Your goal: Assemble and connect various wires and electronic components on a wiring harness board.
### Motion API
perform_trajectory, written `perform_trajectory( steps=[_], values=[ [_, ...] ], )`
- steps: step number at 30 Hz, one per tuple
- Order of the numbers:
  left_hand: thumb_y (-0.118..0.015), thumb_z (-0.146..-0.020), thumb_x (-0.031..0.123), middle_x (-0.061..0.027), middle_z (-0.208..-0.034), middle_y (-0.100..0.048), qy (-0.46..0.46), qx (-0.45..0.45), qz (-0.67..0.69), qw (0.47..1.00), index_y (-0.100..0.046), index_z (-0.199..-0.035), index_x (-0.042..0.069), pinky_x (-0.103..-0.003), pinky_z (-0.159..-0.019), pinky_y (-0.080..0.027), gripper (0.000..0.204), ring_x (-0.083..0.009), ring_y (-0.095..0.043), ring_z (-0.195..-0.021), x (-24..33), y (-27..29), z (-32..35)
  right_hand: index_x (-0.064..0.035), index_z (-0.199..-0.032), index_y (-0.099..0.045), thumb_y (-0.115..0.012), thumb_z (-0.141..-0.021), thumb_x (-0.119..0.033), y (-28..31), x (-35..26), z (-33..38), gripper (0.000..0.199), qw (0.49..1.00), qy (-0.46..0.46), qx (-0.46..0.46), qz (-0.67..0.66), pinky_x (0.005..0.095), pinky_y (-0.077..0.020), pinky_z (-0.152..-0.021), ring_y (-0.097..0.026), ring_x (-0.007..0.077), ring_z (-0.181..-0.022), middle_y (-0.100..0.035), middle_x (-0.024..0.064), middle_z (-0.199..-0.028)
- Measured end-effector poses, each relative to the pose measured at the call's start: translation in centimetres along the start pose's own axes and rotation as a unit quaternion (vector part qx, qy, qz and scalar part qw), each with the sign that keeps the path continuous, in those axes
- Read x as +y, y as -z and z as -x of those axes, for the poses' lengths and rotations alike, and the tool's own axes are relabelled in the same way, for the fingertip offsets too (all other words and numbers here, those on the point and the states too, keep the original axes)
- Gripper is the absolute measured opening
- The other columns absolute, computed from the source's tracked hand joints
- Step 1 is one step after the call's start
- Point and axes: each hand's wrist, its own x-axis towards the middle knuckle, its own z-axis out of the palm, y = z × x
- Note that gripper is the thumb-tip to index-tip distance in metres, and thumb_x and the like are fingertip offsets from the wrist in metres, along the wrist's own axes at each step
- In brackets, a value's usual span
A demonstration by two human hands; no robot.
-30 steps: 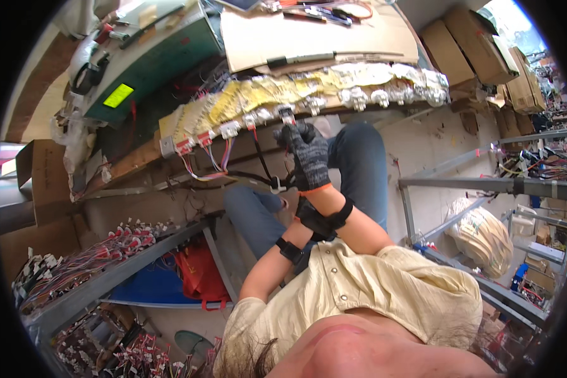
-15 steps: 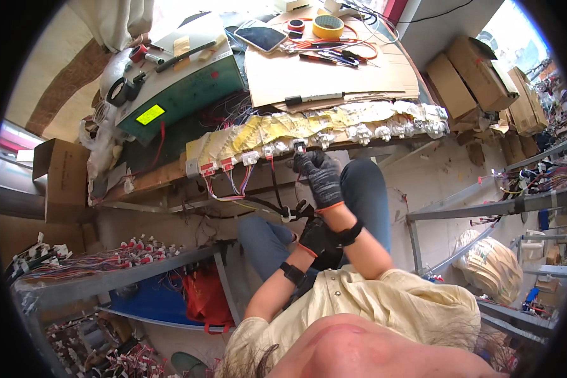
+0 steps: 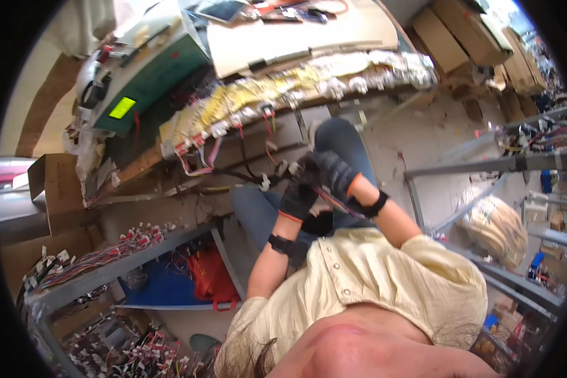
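Note:
Both my hands wear dark gloves with orange cuffs and meet over my lap, below the bench edge. My left hand (image 3: 298, 198) is closed around a wire harness (image 3: 237, 177), whose dark sleeved trunk runs left from it. Beside and above it, my right hand (image 3: 336, 171) has curled fingers at the same bundle; the fingertips are blurred. Loose coloured wires (image 3: 337, 203) trail out below the hands. Branches of the harness reach up to white and red connectors (image 3: 219, 129) seated along the taped bench edge (image 3: 252, 94).
On the bench stand a green tester box (image 3: 151, 85) with a lit display and a cardboard sheet (image 3: 290, 41) bearing a black marker (image 3: 271, 62). Metal racks with wire bundles flank me, at left (image 3: 126, 258) and right (image 3: 485, 165). Cardboard boxes (image 3: 447, 41) stand at the far right.
My right hand has come down from the connector row to my left hand over my lap. Coloured wires now show below the hands. The whole view has shifted, with the bench higher in it.

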Motion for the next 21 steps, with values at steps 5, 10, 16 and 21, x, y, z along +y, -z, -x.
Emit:
perform_trajectory(
  steps=[5, 10, 16, 21],
  values=[
    [-0.046, -0.085, 0.02, -0.0096, -0.123, -0.05, -0.164, -0.057, -0.259, 0.95, -0.049, -0.121, 0.007, -0.041, -0.104, -0.029, 0.038, -0.0241, -0.043, -0.118, 0.7, -0.4, 1.9, -0.003, -0.093, -0.061, -0.068, -0.078, -0.022, 2.1, -1.6, -1.3, 0.026, 0.977, -0.16, -0.004, -0.144, 0.0298, -0.0459, -0.075, -0.059, 0.0193, -0.077, -0.062, 0.0117, -0.081],
    [-0.051, -0.077, 0.021, -0.0063, -0.119, -0.054, 0.033, -0.012, 0.59, 0.807, -0.059, -0.102, 0.014, -0.057, -0.101, -0.025, 0.027, -0.0247, -0.047, -0.114, -0.9, 0.0, 3.1, 0.0002, -0.104, -0.054, -0.062, -0.083, -0.011, 3.1, 0.0, -1.8, 0.025, 0.955, -0.11, 0.146, -0.233, 0.0277, -0.0455, -0.079, -0.054, 0.0118, -0.089, -0.058, 0.0076, -0.098],
    [-0.051, -0.073, 0.015, -0.0064, -0.112, -0.056, -0.101, 0.235, 0.377, 0.89, -0.059, -0.097, 0.011, -0.047, -0.106, -0.025, 0.026, -0.026, -0.043, -0.117, 3.5, -0.1, 5.3, -0.0001, -0.1, -0.051, -0.06, -0.082, -0.005, 2.9, -3.1, -3.4, 0.021, 0.93, -0.159, 0.155, -0.293, 0.0264, -0.0467, -0.073, -0.055, 0.0089, -0.085, -0.058, 0.0062, -0.095],
    [-0.052, -0.071, 0.013, -0.0073, -0.112, -0.054, 0.126, -0.018, 0.989, 0.071, -0.055, -0.103, 0.009, -0.042, -0.107, -0.025, 0.032, -0.0254, -0.042, -0.117, 6.4, 2.5, 5.3, -0.003, -0.096, -0.05, -0.06, -0.081, -0.002, 2.9, -1.0, -3.8, 0.018, 0.919, -0.138, 0.18, -0.322, 0.0264, -0.0475, -0.067, -0.058, 0.0104, -0.079, -0.058, 0.0044, -0.087]
  ],
)
